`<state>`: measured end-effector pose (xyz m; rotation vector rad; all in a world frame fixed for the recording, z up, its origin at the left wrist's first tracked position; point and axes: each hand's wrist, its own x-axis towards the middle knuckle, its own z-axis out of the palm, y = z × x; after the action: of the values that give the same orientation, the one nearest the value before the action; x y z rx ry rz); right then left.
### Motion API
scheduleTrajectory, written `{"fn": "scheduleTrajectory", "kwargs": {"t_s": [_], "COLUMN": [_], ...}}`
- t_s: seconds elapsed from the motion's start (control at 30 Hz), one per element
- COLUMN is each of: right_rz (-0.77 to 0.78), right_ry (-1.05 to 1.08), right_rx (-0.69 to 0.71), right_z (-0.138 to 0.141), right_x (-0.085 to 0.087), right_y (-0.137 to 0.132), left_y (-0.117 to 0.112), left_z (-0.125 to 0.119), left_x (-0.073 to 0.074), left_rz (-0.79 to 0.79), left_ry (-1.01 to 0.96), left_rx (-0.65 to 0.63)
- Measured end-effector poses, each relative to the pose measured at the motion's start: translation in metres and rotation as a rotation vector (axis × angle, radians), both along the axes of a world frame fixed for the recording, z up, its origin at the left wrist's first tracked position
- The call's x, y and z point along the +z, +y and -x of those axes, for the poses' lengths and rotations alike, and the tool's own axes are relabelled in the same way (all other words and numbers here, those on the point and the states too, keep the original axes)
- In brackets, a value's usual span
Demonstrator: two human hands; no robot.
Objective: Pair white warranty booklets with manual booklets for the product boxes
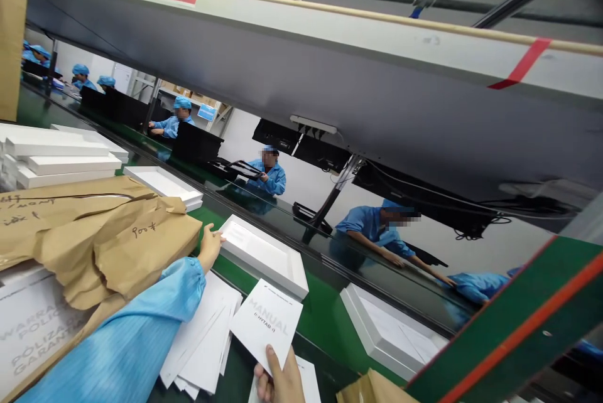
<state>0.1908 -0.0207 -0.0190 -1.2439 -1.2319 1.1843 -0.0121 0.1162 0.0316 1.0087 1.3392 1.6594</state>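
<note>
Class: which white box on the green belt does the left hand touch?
The middle box: the left hand touches its corner; the far box and near box lie untouched.

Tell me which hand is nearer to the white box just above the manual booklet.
Left. The left hand touches the white box at its left corner; the right hand is below it, apart, holding the manual booklet.
</note>
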Motion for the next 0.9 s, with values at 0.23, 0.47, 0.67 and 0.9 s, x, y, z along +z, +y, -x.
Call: {"fn": "scheduleTrajectory", "kwargs": {"t_s": [0.23, 0.47, 0.67, 0.9], "right_rz": [-0.051, -0.093, -0.065, 0.035], "right_ry": [0.042, 0.136, 0.085, 0.107], "right_rx": [-0.113, -0.036, -0.233, -0.325], "right_z": [0.002, 0.001, -0.023, -0.043], "right_x": [0.011, 0.07, 0.083, 0.081], "right_y": [-0.008, -0.011, 0.067, 0.12], "left_y": [-0.078, -0.135, -0.134, -0.131], "left_z": [0.017, 0.001, -0.008, -0.009], "left_x": [-0.003, -0.038, -0.042, -0.044], "left_rz": [-0.097, 0.122, 0.081, 0.06], "left_ry": [0.33, 1.254, 1.271, 1.246], "left_rx": [-0.162, -0.083, -0.056, -0.039]}}
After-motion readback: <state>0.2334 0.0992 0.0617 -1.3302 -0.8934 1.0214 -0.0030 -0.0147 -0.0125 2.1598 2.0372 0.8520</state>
